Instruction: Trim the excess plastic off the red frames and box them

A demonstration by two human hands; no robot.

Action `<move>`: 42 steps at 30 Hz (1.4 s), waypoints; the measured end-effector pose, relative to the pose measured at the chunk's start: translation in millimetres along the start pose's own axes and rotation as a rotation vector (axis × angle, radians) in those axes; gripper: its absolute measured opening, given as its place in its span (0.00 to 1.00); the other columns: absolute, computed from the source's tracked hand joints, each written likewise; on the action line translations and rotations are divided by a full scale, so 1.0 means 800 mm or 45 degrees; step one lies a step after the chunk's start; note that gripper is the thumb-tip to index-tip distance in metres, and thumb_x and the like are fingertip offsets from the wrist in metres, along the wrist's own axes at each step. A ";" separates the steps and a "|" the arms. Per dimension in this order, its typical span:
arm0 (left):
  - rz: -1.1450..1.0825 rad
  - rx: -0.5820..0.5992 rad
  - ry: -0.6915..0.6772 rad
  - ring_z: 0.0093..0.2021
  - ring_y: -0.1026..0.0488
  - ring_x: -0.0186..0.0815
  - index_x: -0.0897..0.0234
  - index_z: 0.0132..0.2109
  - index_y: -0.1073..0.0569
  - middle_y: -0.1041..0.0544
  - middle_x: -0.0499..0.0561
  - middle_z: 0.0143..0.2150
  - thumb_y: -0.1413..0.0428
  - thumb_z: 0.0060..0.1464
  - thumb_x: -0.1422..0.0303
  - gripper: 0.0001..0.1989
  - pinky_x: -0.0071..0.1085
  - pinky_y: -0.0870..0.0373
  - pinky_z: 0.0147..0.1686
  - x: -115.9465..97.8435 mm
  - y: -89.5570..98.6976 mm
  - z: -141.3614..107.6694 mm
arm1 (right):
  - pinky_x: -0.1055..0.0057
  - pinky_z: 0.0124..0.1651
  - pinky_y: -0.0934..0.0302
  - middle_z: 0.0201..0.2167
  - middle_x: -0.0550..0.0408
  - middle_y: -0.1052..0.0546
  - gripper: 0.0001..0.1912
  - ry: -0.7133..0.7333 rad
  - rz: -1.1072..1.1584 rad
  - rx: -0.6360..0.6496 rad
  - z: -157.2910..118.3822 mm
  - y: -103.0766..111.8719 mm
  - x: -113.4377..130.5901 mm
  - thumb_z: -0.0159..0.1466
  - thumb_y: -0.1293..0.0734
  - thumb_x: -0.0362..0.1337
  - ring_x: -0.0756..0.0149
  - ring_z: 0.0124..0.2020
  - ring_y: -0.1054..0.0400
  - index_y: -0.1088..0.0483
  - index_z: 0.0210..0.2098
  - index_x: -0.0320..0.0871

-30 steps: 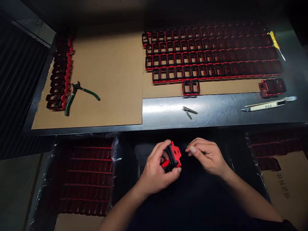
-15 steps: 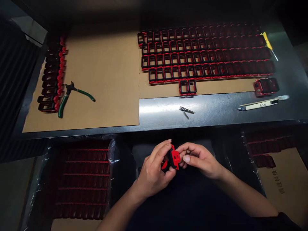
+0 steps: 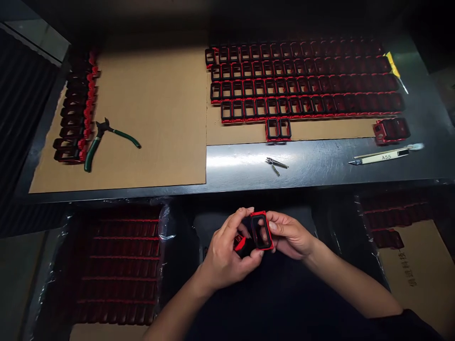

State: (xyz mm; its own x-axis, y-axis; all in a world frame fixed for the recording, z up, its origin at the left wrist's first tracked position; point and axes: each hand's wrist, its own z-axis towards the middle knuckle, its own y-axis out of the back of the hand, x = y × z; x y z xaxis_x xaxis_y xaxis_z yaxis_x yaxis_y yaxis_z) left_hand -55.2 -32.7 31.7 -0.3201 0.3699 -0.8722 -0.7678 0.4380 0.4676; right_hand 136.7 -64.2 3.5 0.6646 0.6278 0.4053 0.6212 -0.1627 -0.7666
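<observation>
Between my hands, in front of my body and below the bench edge, is a small rectangular housing [image 3: 269,233] with a red shell and black rim. Its opening faces up towards me. My left hand [image 3: 225,258] is closed on it, with fingertips at its top corner and the thumb at its lower edge. A second red-and-black piece [image 3: 241,243] sits in the left palm, partly hidden by the fingers. My right hand [image 3: 294,238] pinches the housing's right side, thumb on the rim; its other fingers are partly behind the housing.
On the bench, cardboard [image 3: 152,109] bears green-handled cutting pliers [image 3: 103,128] and a column of housings [image 3: 71,130]. Rows of housings [image 3: 270,87] stand right. Metal bits [image 3: 277,163], a knife marked A55 [image 3: 386,157] and a yellow-handled tool [image 3: 392,64] lie nearby. Lined boxes [image 3: 121,270] flank me.
The housing has turned from its side view so that its open face shows. My right hand has moved in from beside it and now grips its right edge.
</observation>
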 end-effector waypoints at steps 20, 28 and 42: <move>0.237 0.115 -0.204 0.50 0.22 0.44 0.59 0.74 0.69 0.26 0.65 0.61 0.43 0.57 0.74 0.51 0.42 0.21 0.47 0.009 0.002 0.003 | 0.76 0.31 0.31 0.27 0.60 0.24 0.16 0.242 -0.385 -0.019 -0.006 0.002 0.007 0.52 0.19 0.40 0.74 0.26 0.30 0.26 0.34 0.41; 0.006 0.132 0.050 0.39 0.24 0.37 0.55 0.73 0.55 0.31 0.64 0.63 0.39 0.53 0.71 0.47 0.37 0.21 0.40 0.015 -0.009 -0.002 | 0.74 0.31 0.34 0.28 0.59 0.25 0.10 0.529 -0.889 -0.115 -0.014 -0.013 0.011 0.57 0.22 0.39 0.72 0.27 0.31 0.25 0.33 0.42; -0.405 0.202 0.377 0.45 0.21 0.42 0.61 0.64 0.37 0.26 0.62 0.56 0.33 0.50 0.54 0.39 0.40 0.21 0.45 0.017 -0.012 -0.001 | 0.69 0.35 0.31 0.30 0.54 0.21 0.05 1.076 -1.428 -0.170 -0.013 -0.015 0.009 0.60 0.25 0.32 0.66 0.31 0.28 0.22 0.36 0.44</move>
State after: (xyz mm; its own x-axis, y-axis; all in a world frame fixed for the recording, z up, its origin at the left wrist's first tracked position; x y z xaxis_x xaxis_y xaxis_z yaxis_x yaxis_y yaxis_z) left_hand -52.3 -32.7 15.4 -0.2452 -0.0431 -0.9685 -0.7665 0.6203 0.1665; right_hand 138.4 -66.1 20.6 -0.1867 -0.1618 0.9690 0.9815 0.0121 0.1911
